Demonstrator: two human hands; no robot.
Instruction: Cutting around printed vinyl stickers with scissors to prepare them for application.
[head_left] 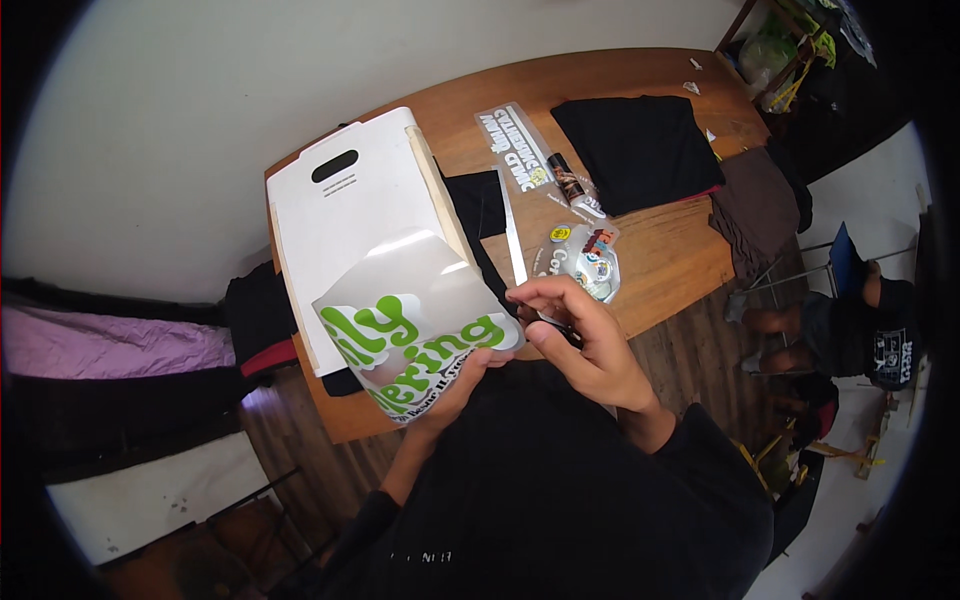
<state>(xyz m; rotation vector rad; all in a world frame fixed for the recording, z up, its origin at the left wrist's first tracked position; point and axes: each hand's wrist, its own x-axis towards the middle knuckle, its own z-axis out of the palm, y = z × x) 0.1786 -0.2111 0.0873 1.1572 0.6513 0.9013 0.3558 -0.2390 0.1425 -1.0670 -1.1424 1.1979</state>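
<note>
My left hand (470, 385) grips the lower right edge of a clear transfer film sheet (415, 265) with green and dark lettering, held tilted in front of my body. Beside that edge, my right hand (590, 345) has its fingers curled and thumb bent around a dark-handled tool (560, 327), mostly hidden; scissors are possible, but I cannot tell. A narrow white strip (514, 245) extends beyond the right fingertips; whether they touch it is unclear. Behind the sheet, a white platen board (335, 215) with an oval handle slot rests on the table.
The wooden table (660, 260) bears a lettered film (512, 140), a small dark bottle (566, 178), a film with colourful stickers (590, 262) and a folded black garment (635, 145). Brown cloth (755, 205) hangs over the right edge. Another person (850, 320) sits at far right.
</note>
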